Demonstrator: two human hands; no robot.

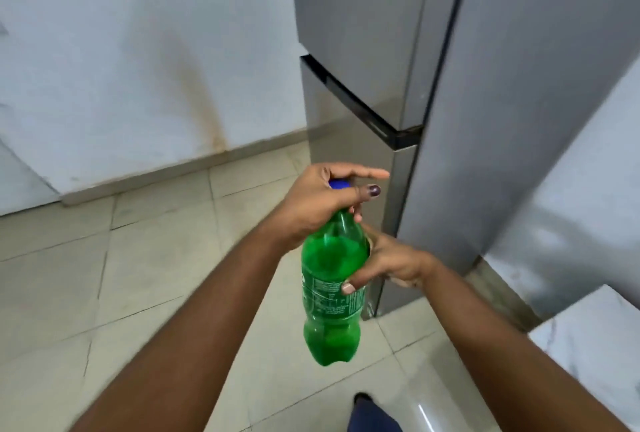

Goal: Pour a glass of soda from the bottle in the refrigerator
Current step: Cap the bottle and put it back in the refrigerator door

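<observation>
Bottle (334, 279), green soda, out of closed refrigerator (446, 92). My right hand (391, 263) wraps body; left hand (322, 201) closed over blue cap (339, 184). Left: uncap, pour; no glass visible.

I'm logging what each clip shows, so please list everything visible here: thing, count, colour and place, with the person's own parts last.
Green plastic soda bottle: one, translucent green with a printed label, held in mid-air at centre.
Blue screw cap: one, blue, on the bottle's top, mostly covered by the left hand.
Grey two-door refrigerator: one, silver-grey, upper right, both doors shut.
White wall: one, white with a brownish stain, upper left.
Pale tiled floor: one, beige tiles, lower left and centre.
White marbled counter: one, white with grey veins, lower right edge.
Left hand: one, wrapped over the cap and neck.
Right hand: one, gripping the bottle's body at the label.
Foot: one, dark, with a blue trouser leg, bottom centre.
</observation>
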